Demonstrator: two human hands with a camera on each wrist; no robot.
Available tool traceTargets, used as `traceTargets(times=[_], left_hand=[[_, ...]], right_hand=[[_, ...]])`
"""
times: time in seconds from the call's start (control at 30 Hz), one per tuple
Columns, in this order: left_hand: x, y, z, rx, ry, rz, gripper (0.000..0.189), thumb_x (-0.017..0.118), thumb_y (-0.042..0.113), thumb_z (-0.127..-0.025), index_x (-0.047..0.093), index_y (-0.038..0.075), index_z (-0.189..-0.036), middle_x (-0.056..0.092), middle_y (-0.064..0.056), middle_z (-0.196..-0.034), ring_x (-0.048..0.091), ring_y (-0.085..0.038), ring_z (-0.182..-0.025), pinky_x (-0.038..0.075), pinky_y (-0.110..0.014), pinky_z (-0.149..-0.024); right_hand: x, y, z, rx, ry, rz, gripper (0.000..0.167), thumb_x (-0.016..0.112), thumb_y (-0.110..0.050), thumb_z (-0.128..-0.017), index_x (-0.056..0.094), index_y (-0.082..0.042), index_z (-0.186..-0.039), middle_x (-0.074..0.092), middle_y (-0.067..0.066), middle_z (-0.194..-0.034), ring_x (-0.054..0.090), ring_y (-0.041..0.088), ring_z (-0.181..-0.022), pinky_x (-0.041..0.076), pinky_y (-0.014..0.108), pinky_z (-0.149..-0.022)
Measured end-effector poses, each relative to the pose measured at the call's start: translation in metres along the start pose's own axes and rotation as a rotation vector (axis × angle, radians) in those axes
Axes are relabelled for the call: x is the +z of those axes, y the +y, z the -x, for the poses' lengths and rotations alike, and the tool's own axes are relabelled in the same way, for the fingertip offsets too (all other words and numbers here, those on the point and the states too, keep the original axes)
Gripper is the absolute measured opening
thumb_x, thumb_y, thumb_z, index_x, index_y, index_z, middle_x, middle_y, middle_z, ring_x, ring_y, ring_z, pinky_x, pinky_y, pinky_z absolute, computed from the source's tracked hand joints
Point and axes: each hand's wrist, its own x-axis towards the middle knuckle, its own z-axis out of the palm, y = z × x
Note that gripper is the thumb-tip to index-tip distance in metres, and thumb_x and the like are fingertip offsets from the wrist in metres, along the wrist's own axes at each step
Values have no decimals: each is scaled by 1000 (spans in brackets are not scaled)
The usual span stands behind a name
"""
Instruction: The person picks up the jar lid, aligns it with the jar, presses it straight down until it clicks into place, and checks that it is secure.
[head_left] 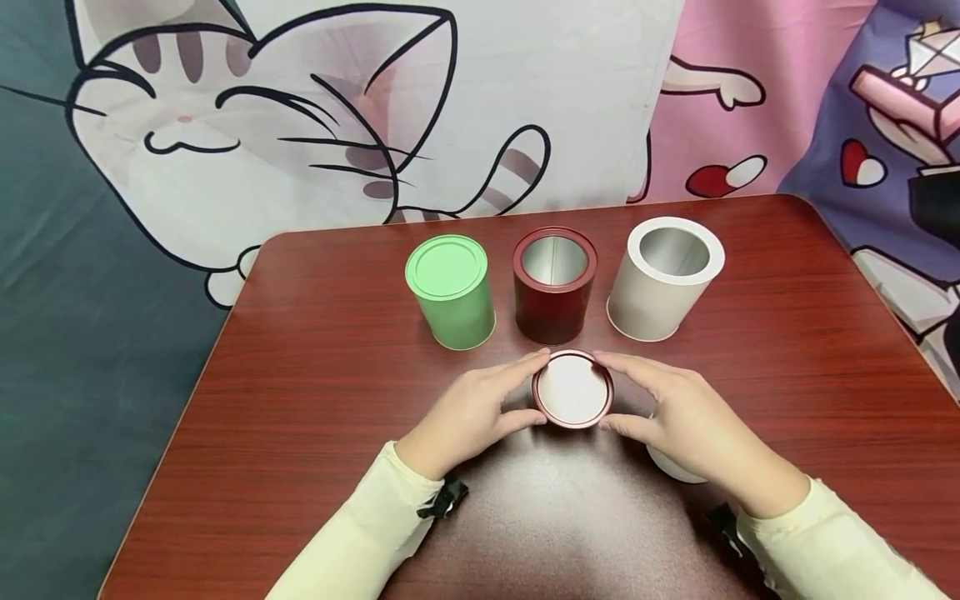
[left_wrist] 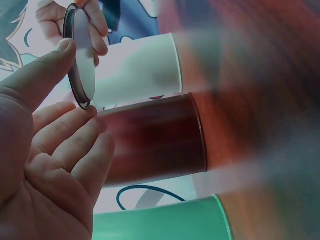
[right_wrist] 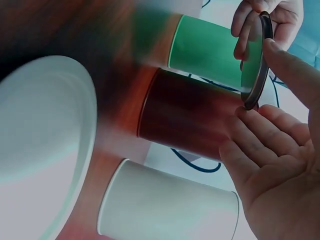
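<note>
Both hands hold a round lid with a dark red rim (head_left: 574, 389) between them, above the table and just in front of the red can. On its left edge, my left hand (head_left: 476, 408) pinches it with thumb and fingertips; my right hand (head_left: 682, 417) grips the opposite edge the same way. In the left wrist view the lid (left_wrist: 84, 65) is seen edge-on, around the height of the can tops. The dark red can (head_left: 553, 312) behind it has an uncovered top, showing a bare metal inside. Partly hidden under my right hand lies a white lid (head_left: 675, 468).
Left of the red can stands a green can (head_left: 459, 312) with its green lid on. A white can (head_left: 651, 300), open at the top, stands to the right. All three are near the back of the reddish wooden table (head_left: 322, 350), before a cartoon-cat cloth (head_left: 315, 200).
</note>
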Motion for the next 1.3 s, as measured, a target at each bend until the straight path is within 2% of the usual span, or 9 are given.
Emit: traceTargets(times=[0.23,0.57,0.83,1.03,1.3], left_hand=[[-7,-1,-5,-8,25,-25,69,83,25,-84,54,5,-144,60,-7,-141,59,-16,-126,48,-28,-104],[-18,-1,-15,-30,48,-16,71,82,23,-85,52,6,-146,57,-7,-145,55,-19,-131,44,-30,-109],[-21,-3,-16,-65,99,-19,70,82,23,-85,52,6,-146,57,-9,-143,56,-20,-130,45,-30,-108],[-24,-3,-19,-66,139,-23,70,83,22,-84,53,5,-145,59,-10,-142,59,-21,-128,46,-30,-106],[-28,-2,-23,-62,175,3,68,83,20,-84,54,4,-143,60,-9,-140,59,-20,-127,45,-29,-107]], right_hand=[[-2,0,-7,-37,40,6,74,93,-17,-67,63,-9,-134,70,2,-124,69,23,-107,54,43,-87],[-6,-2,-16,1,122,-5,71,92,-13,-68,64,-10,-133,72,9,-120,70,29,-105,55,47,-86],[-4,-5,-23,9,190,-3,64,90,-11,-71,67,-9,-130,72,7,-119,70,25,-108,52,38,-89],[-4,-8,-27,28,205,-5,65,89,-8,-72,66,-10,-132,71,7,-122,68,25,-112,51,38,-91],[-6,-8,-33,21,204,2,69,91,-12,-70,65,-9,-133,71,8,-122,69,26,-110,52,41,-89]])
